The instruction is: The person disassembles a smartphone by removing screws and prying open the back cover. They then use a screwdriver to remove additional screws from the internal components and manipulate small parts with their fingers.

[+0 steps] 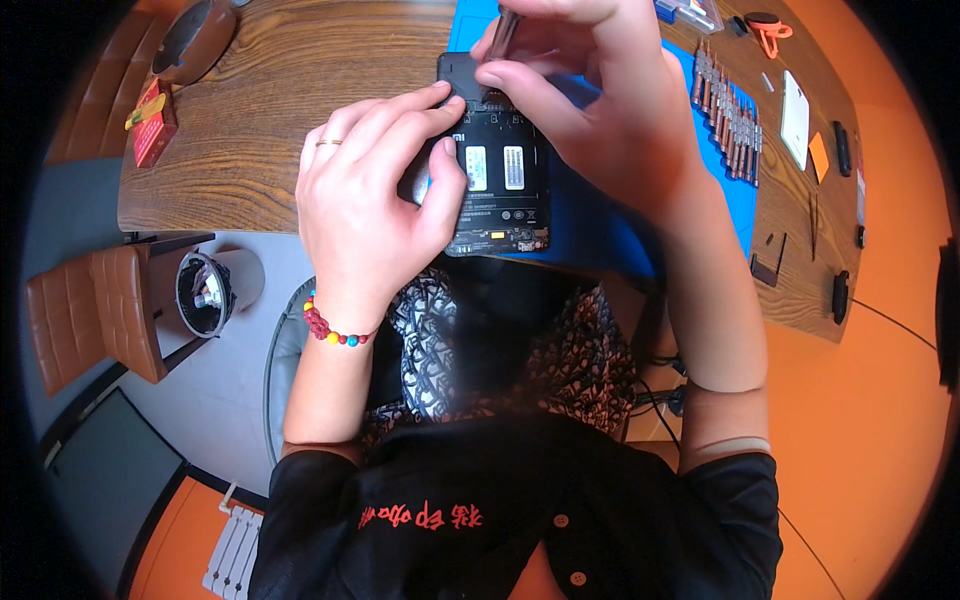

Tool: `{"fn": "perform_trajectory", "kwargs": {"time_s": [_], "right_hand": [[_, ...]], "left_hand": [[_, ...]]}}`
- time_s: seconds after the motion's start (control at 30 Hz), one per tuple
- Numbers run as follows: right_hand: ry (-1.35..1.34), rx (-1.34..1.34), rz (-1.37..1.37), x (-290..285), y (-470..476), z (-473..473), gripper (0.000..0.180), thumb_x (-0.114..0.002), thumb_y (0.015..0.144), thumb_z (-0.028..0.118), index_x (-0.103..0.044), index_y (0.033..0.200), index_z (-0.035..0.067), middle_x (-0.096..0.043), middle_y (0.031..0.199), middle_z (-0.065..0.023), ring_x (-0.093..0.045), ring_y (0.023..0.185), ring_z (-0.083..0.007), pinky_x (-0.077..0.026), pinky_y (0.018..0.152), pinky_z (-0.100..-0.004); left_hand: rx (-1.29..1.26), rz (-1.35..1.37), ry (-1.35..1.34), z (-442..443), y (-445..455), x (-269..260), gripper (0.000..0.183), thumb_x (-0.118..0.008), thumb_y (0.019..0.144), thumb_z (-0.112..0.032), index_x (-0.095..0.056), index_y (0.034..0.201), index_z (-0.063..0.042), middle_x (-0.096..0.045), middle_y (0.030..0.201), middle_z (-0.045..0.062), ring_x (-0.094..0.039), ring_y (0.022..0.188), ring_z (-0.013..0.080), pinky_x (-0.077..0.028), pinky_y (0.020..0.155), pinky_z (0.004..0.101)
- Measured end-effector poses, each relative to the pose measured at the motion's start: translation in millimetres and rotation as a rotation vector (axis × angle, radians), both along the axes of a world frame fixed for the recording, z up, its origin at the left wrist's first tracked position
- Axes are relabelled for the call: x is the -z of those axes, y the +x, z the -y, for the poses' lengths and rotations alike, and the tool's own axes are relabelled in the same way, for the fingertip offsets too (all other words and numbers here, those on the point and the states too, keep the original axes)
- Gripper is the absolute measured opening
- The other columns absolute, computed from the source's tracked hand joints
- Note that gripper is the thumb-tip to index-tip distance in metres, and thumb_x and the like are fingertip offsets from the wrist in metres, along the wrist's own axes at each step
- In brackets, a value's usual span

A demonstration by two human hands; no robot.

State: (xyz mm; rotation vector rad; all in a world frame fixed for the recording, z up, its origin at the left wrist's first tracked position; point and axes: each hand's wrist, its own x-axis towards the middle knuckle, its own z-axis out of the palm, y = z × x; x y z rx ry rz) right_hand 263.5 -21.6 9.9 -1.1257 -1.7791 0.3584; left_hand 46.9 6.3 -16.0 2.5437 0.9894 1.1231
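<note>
An opened Xiaomi smartphone [499, 172] lies before me with its back cover off, showing the black battery area and label stickers. My left hand [375, 172] rests on the phone's left side, fingertips on its upper edge and thumb along the body. A brown-handled precision screwdriver [504, 34] stands nearly upright in my right hand [592, 97], pinched between thumb and fingers. Its lower end is over the upper part of the phone, but the tip is too dark to make out. Beneath the right side spreads a blue repair mat [600, 217].
Several precision screwdrivers [727, 112] lie in a row at the mat's right. Farther right are a white phone cover [795, 120], an orange piece of card [818, 158] and tweezers [814, 225]. A red box [154, 127] and a brown bowl [193, 41] sit on the wooden table [300, 52] at left.
</note>
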Motion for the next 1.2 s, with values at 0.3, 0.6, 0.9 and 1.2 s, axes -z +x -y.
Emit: {"fn": "perform_trajectory", "kwargs": {"time_s": [0.3, 0.6, 0.9, 1.2], "right_hand": [[-0.018, -0.106, -0.107, -1.6, 0.9, -1.8, 0.048, -0.076, 0.098, -0.006, -0.058, 0.142, 0.002, -0.067, 0.115, -0.0143, -0.078, 0.105, -0.0222, -0.066, 0.089, -0.0323], [0.082, 0.017, 0.067, -3.6, -0.8, -0.7, 0.051, -0.083, 0.094, -0.002, -0.061, 0.139, 0.004, -0.068, 0.111, -0.0094, -0.075, 0.093, -0.0163, -0.064, 0.081, -0.0294], [0.016, -0.017, -0.058, 5.2, -1.9, -4.3, 0.047, -0.078, 0.095, -0.008, -0.062, 0.138, 0.002, -0.065, 0.115, -0.0095, -0.075, 0.107, -0.0185, -0.063, 0.093, -0.0317], [-0.148, -0.218, -0.381, 14.9, 5.3, -5.6, 0.052, -0.073, 0.098, -0.01, -0.052, 0.144, 0.005, -0.066, 0.122, -0.012, -0.075, 0.109, -0.0191, -0.064, 0.095, -0.0334]], "left_hand": [[0.008, -0.02, 0.004, 0.4, -0.6, -2.1, 0.02, -0.076, 0.088, -0.014, -0.083, 0.107, -0.012, -0.083, 0.116, 0.002, -0.075, 0.106, 0.0253, -0.055, 0.094, 0.0376], [0.016, -0.003, 0.008, -1.4, 0.1, -1.4, 0.02, -0.076, 0.088, -0.013, -0.083, 0.107, -0.012, -0.083, 0.116, 0.003, -0.075, 0.105, 0.026, -0.055, 0.096, 0.0383], [0.016, -0.003, 0.004, -1.5, -0.1, -0.3, 0.02, -0.076, 0.088, -0.014, -0.083, 0.106, -0.013, -0.082, 0.116, 0.002, -0.075, 0.106, 0.025, -0.055, 0.096, 0.0379], [0.013, 0.007, 0.017, -1.8, -0.3, 1.9, 0.021, -0.077, 0.087, -0.013, -0.084, 0.107, -0.014, -0.082, 0.116, 0.0, -0.074, 0.104, 0.023, -0.055, 0.091, 0.0364]]}}
